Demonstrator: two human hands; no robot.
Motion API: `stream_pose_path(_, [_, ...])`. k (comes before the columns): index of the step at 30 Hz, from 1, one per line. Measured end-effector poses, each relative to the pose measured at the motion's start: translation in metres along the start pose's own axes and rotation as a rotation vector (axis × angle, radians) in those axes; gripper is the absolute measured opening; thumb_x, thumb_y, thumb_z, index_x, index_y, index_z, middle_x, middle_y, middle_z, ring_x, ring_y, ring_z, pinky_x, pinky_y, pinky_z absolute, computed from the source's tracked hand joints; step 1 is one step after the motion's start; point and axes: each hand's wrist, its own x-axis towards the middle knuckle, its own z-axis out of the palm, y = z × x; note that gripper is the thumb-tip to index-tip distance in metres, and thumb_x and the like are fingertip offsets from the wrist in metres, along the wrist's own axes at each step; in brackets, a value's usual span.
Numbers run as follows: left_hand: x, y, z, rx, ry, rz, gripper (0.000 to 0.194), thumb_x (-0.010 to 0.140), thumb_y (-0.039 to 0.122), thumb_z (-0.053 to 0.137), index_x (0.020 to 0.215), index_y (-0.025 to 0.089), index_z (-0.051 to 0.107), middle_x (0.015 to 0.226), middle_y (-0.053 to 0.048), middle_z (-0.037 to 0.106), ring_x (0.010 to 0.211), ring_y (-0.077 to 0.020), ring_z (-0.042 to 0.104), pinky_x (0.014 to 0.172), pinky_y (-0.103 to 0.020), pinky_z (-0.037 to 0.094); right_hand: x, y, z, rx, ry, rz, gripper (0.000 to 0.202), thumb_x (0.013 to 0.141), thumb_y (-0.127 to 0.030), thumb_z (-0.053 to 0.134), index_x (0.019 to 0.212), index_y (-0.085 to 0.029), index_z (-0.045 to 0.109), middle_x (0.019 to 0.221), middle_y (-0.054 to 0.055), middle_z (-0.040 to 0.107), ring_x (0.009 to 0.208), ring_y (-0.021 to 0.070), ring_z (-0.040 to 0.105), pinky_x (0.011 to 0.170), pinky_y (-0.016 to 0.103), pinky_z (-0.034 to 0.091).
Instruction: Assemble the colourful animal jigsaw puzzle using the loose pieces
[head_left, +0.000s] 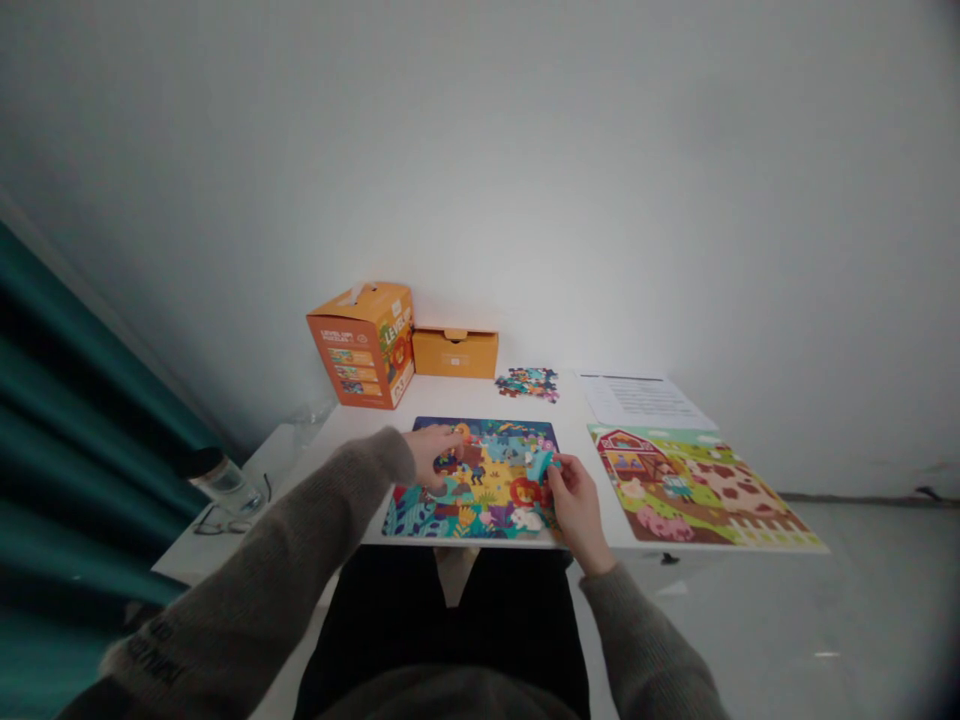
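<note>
Grey sleeves point(300, 545) reach in from the bottom of my view. I see the right hand point(577, 502) pinching a teal puzzle piece point(538, 464) over the right side of the animal puzzle point(469, 500); the left hand point(433, 453), fingers loosely spread, is over its left part. Beyond, on the white table point(442, 397), lie loose pieces point(529, 383); rightward, a farm picture point(697, 490).

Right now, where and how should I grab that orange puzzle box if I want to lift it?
Probably by the pale strip on top, coming straight down from above. The orange puzzle box stands upright, and that strip rises from its top like a carry handle. Your left hand is the nearer one for the grip.
</note>
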Motion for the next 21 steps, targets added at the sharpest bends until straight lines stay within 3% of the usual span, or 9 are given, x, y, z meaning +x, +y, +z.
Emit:
stream_pose_path(7, [0.027,0.005,0.01,0.028,0.144,0.113,0.034,0.068,0.013,0.065,0.101,0.019,0.06,0.103,-0.007,0.062,0.102,-0.0253,0.055,0.093,-0.034,0.044,-0.001,-0.003,0.0,-0.003,-0.013,-0.007,0.03,0.087,-0.05,0.061,0.097,-0.021,0.059,0.066,-0.004,0.052,0.054,0.0138,0.048,0.048,0.025,0.038])
stream_pose_path(14, [0.046,0.0,0.035,0.09,0.033,0.076,0.039,0.067,0.013,0.069,0.105,0.022,0.064,0.109,-0.008,0.058,0.104,-0.0269,0.054,0.091,-0.036,0.045,-0.001,-0.004,0.0,-0.045,-0.014,-0.014,0.029,0.088,-0.048,0.059,0.098,-0.021,0.061,0.068,-0.003,0.054,0.055,0.014,0.049,0.051,0.025,0.039])
stream_pose_path(21, [0.044,0.001,0.034,0.157,0.031,-0.022,0.042,0.07,0.017,0.068,0.11,0.029,0.065,0.11,-0.008,0.057,0.104,-0.0289,0.053,0.086,-0.038,0.042,-0.001,-0.001,-0.001,-0.051,0.002,-0.01,0.032,0.086,-0.052,0.06,0.097,-0.022,0.061,0.069,-0.002,0.057,0.055,0.0152,0.05,0.05,0.025,0.039])
